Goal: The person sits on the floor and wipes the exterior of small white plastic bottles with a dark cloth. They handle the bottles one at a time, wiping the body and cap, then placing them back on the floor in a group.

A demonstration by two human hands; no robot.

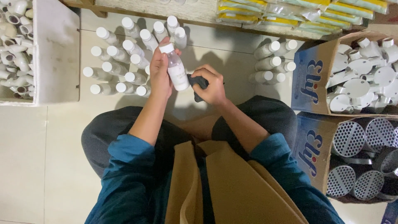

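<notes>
My left hand (158, 71) holds a small clear plastic bottle (175, 68) with a white cap, tilted, over the floor in front of my knees. My right hand (212, 85) is closed on a dark cloth (198, 83) that presses against the bottle's lower side. Behind my left hand, several similar white-capped bottles (120, 58) stand grouped on the tiled floor. A smaller group of the same bottles (271, 62) stands to the right of my right hand.
A white box of white pipe fittings (56, 54) sits at the left. Cardboard boxes at the right hold white plastic parts (360, 74) and perforated metal strainers (360, 141). Yellow packets (290, 12) lie on a wooden pallet at the back. My knees and tan apron fill the foreground.
</notes>
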